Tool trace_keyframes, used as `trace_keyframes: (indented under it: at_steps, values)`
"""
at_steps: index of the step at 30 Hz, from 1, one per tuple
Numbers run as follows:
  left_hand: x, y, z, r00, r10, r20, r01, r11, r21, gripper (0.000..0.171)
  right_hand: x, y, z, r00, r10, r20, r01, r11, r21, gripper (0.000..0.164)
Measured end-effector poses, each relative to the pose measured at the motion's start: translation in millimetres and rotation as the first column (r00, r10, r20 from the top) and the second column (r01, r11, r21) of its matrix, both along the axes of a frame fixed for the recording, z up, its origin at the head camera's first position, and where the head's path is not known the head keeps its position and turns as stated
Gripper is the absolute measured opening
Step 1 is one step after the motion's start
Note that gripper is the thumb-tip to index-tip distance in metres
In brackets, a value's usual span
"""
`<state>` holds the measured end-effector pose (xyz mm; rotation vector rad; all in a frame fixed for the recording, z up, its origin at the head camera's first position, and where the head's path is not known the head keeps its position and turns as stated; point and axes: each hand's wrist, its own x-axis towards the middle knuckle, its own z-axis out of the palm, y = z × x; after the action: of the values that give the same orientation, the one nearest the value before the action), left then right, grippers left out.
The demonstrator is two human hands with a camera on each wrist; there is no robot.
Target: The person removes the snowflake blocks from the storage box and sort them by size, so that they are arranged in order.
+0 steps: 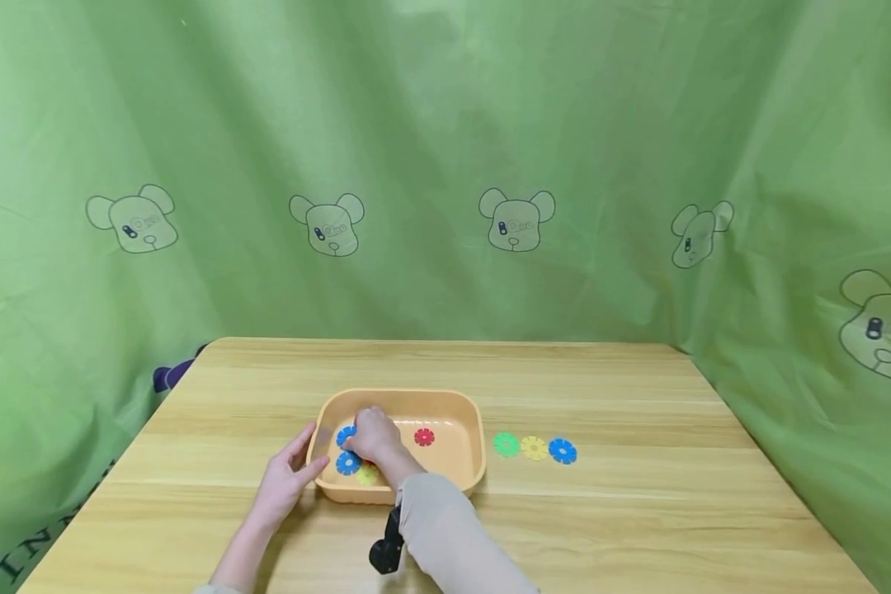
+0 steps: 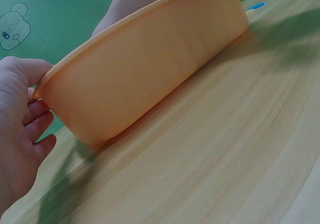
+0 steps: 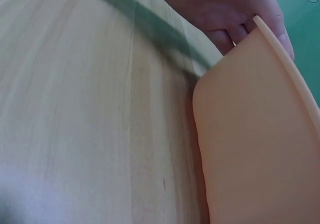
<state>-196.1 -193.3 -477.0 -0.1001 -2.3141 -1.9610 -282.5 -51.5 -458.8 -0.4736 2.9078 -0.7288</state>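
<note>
An orange plastic basin (image 1: 445,477) stands on the wooden table. My left hand (image 1: 282,484) grips its left end, thumb over the rim and the other fingers along the outer wall, as the left wrist view also shows. My right hand (image 1: 374,435) reaches down inside the basin's left half, its fingertips hidden from view. Close around it lie blue notched plastic discs (image 1: 347,463) and a yellow disc (image 1: 367,474). A red disc (image 1: 424,436) lies farther right on the basin floor. In the right wrist view the basin wall (image 3: 250,119) hides the right hand.
Right of the basin, a green disc (image 1: 506,445), a yellow disc (image 1: 535,448) and a blue disc (image 1: 563,450) lie in a row on the table (image 1: 638,511). A green curtain (image 1: 431,124) with bear-head drawings hangs behind and beside the table.
</note>
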Motion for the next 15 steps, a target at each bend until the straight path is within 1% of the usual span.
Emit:
trace_keyframes:
  at_steps: [3,6,10,13,15]
  values:
    - [0.4,0.5,0.9,1.000,0.001,-0.001,-0.001,1.000,-0.009,0.064,-0.1,0.5,-0.3,1.000,-0.014,0.011,0.014,1.000,-0.019,0.030]
    - [-0.1,0.8,1.0,1.000,-0.002,-0.003,0.002,1.000,0.006,0.063,-0.1,1.2,-0.5,0.999,-0.033,0.018,0.034,0.997,-0.064,0.032]
    - [0.1,0.0,0.5,1.000,0.002,-0.005,-0.002,1.000,0.020,0.063,0.5,3.1,1.1,0.999,-0.038,0.020,0.040,0.991,-0.126,0.025]
    - [0.6,-0.2,0.8,1.000,0.002,-0.002,-0.002,1.000,0.010,0.064,1.0,5.4,3.6,1.000,-0.027,0.016,0.029,0.989,-0.147,0.016]
    - [0.6,0.2,1.2,1.000,0.000,0.000,0.000,1.000,0.006,0.065,1.2,7.2,5.7,1.000,-0.015,0.001,0.015,0.988,-0.156,0.014]
